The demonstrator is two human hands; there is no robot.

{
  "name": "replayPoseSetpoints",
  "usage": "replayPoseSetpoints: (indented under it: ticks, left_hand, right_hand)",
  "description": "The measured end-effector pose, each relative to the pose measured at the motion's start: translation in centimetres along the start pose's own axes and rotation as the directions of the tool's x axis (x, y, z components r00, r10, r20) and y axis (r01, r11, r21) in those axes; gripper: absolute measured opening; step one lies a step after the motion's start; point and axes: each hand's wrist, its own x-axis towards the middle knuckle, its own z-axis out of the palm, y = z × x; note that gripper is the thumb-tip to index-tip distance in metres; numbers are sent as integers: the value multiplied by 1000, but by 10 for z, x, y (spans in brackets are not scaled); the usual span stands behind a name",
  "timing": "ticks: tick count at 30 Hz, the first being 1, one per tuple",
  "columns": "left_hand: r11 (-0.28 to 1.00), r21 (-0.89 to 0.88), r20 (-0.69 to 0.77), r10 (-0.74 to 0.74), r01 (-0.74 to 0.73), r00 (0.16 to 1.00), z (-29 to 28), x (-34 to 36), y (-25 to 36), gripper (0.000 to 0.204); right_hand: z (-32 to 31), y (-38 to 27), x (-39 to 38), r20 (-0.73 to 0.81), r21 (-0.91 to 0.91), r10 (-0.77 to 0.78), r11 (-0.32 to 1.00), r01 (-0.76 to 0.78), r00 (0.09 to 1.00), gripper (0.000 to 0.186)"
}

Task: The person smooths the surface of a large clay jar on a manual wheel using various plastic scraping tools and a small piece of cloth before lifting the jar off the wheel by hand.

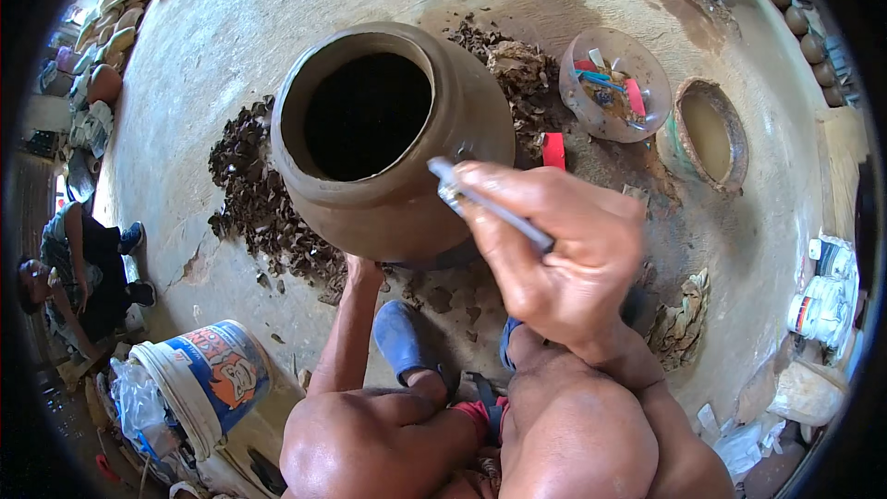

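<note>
A large round brown clay pot (407, 212) with a wide mouth and a thick rim stands in front of me, its inside dark. My right hand (573, 249) is closed round a slim grey stick-like tool (508, 212), pinched between thumb and fingers. The tool's upper end, smeared with something brownish, is close to the pot's right shoulder; I cannot tell whether it touches. Against the lower near side of the pot is my left hand (363, 270), with its fingers hidden by the pot.
Dark clay shavings (268, 194) lie around the pot. To the right are a clear plastic bowl (614, 120) of small tools, a red piece (553, 150) and a tub of cloudy water (707, 134). A white bucket (208, 379) stands lower left; another person (78, 268) sits at far left.
</note>
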Motion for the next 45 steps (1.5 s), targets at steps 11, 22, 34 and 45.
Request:
replayPoseSetpoints:
  ticks: [11,22,34,45]
  left_hand:
    - [986,164,-47,-2,10,999,-3,-20,-19,53]
    - [975,199,-295,-41,103,955,26,-45,7,34]
    - [967,254,59,-35,19,998,-10,-33,11,64]
    - [942,334,-23,-21,28,999,13,-46,6,70]
  right_hand:
    - [-32,228,15,-182,-709,-149,705,-24,972,21]
    - [-51,207,-28,-453,-364,70,895,-256,889,20]
    - [-23,271,-84,-334,-510,308,735,-446,891,27]
    - [-158,292,-176,-336,-726,353,493,-479,873,32]
